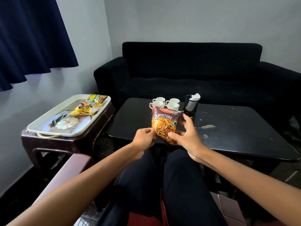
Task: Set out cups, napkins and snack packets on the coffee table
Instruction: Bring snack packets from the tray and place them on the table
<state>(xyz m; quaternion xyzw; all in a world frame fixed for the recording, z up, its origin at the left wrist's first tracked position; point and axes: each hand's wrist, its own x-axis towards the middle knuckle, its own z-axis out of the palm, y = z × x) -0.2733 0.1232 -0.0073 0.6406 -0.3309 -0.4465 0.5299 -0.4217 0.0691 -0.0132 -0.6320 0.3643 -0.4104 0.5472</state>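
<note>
Snack packet (164,124) in both hands — cups (165,103) behind.

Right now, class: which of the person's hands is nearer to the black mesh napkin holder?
Right. The right hand grips the Mixture packet just below the mesh holder; the left hand pinches the packet's lower left edge, farther away.

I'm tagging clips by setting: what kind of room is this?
Likely a living room or small lounge: a black sofa, a low coffee table before it, and a dark curtain by the wall.
</note>
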